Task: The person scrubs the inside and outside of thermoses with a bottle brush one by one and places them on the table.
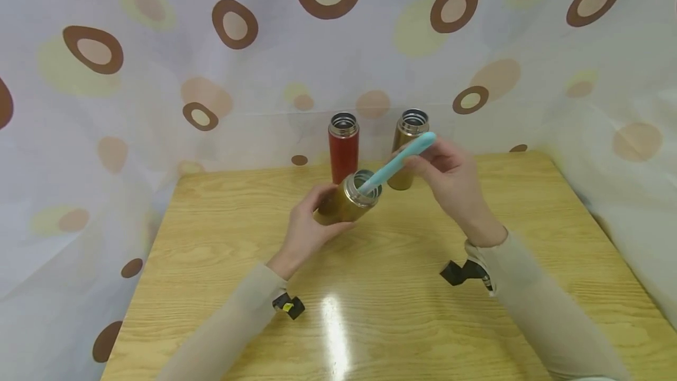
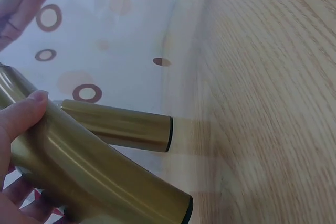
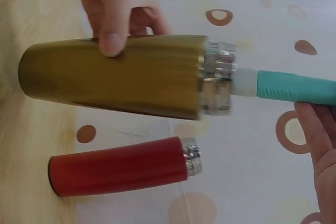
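Head view, left hand (image 1: pixel 309 223): we are gripping a tilted gold bottle (image 1: pixel 345 207).
Right hand (image 1: pixel 452 184): we are pinching a blue stick (image 1: pixel 399 161), seemingly reaching well inside that bottle.

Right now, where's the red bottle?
In the head view, the red bottle stands at the back of the table, left of the standing gold bottle, behind the tilted gold bottle in the left hand.

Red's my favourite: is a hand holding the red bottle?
No, the left hand grips a gold bottle while the red bottle stands untouched.
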The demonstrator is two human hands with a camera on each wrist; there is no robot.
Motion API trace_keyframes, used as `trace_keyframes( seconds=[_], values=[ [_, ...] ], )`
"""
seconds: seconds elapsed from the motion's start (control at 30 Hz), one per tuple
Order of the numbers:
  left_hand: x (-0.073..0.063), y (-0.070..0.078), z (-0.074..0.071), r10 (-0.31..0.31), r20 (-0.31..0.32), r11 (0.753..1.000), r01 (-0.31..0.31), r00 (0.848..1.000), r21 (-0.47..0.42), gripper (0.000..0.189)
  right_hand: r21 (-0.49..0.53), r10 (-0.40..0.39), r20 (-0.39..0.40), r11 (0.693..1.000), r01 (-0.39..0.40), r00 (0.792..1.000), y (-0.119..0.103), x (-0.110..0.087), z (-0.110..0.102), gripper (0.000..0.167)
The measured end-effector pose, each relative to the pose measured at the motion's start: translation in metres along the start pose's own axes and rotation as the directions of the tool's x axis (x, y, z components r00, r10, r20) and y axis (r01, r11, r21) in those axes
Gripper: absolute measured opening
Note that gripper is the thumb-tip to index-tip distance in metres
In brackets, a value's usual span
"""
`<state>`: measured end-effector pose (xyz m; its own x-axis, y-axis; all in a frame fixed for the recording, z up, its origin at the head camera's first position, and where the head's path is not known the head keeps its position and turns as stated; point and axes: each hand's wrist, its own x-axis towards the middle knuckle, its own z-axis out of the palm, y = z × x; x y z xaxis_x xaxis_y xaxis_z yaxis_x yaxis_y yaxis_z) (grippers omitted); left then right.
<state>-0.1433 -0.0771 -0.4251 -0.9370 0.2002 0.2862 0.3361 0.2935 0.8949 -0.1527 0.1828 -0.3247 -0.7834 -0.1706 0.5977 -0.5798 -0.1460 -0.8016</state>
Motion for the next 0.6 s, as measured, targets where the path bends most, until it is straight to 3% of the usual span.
trace_keyframes(
  seconds=[0.17,0.3,0.47,0.6],
  values=[
    [-0.002,-0.004,-0.003,-0.014,-0.020,1.000,0.014,1.000,0.018,0.071,0.111,-0.028,-0.052,0.993,0.034,0.998,-0.009,0.007,-0.008,0.012],
    [-0.002,-0.004,-0.005,-0.021,-0.028,0.999,0.022,0.999,0.031,0.071,0.127,-0.039,-0.077,0.991,0.049,0.996,-0.010,0.009,-0.010,0.012],
    [-0.002,-0.002,-0.006,-0.039,-0.025,0.998,0.040,0.999,0.041,0.071,0.106,0.022,-0.107,0.994,-0.011,0.994,-0.004,0.005,-0.009,0.010],
    [-0.001,0.001,-0.004,-0.043,-0.022,0.998,0.044,0.999,0.045,0.071,0.017,0.099,-0.100,0.995,-0.098,0.990,0.006,0.000,-0.006,0.011]
  ],
)
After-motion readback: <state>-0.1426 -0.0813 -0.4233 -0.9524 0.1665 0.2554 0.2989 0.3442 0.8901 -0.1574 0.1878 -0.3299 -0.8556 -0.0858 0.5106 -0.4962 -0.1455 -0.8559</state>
